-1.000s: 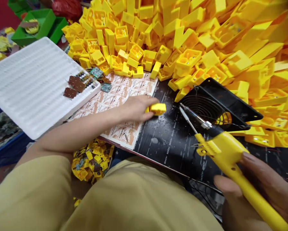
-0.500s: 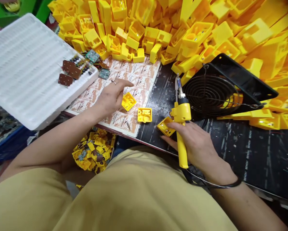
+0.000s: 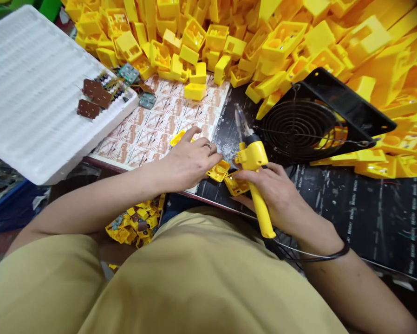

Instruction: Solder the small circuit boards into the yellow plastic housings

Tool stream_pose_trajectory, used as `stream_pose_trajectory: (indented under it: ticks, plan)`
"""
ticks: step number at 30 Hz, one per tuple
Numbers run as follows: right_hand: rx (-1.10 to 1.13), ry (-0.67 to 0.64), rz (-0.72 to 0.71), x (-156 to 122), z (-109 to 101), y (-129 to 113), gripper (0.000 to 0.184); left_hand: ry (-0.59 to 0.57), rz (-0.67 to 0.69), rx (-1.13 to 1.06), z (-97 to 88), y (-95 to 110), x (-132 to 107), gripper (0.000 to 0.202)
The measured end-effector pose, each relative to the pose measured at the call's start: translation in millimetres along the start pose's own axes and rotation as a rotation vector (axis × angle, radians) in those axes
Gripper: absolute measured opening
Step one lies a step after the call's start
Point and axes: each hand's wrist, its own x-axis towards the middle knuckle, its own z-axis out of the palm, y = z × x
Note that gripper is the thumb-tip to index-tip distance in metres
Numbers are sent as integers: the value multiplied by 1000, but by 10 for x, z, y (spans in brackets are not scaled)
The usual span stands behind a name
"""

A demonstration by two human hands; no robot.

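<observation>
My right hand (image 3: 276, 195) is closed round the yellow handle of a soldering iron (image 3: 252, 160), whose tip points away toward the fan. Its fingers also rest on a small yellow plastic housing (image 3: 237, 183) lying on the black mat (image 3: 351, 204). My left hand (image 3: 189, 160) is curled over a second yellow housing (image 3: 218, 170) right beside it, fingertips on the part. A third yellow piece (image 3: 177, 138) peeks out behind the left hand on the printed sheet (image 3: 149, 132).
A huge heap of yellow housings (image 3: 264, 37) fills the back. A black fan (image 3: 299, 123) leans at the right. A white foam tray (image 3: 30, 93) at the left carries small circuit boards (image 3: 93, 97). Yellow scraps (image 3: 135, 225) lie below the table edge.
My left hand has moved right from the printed sheet onto the housing near the mat. My right hand with the soldering iron shifted slightly left; the iron now tilts more.
</observation>
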Motion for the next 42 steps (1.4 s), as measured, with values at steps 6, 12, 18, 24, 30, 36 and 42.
stream_pose_trajectory:
  ticks: [6,12,18,24,30,36,42]
  plan:
    - [-231,108,22,7,34,6,33,155,-61,-107,175,73,-185,71]
    - [-223,143,56,-12,123,-2,36,131,-53,-308,250,151,-225,65]
    - [-75,149,6,36,210,-41,47,45,-152,-248,53,-209,-307,74]
    - [-26,155,-6,40,307,-37,41,-126,-195,-180,-49,-387,-402,47]
    - [-10,174,31,-26,277,16,45,-73,108,-331,-41,-275,-372,50]
    - [14,157,35,-28,300,35,53,169,-305,-321,49,-104,-426,59]
    - [35,143,-32,-43,299,85,44,33,-222,-316,126,143,-459,53]
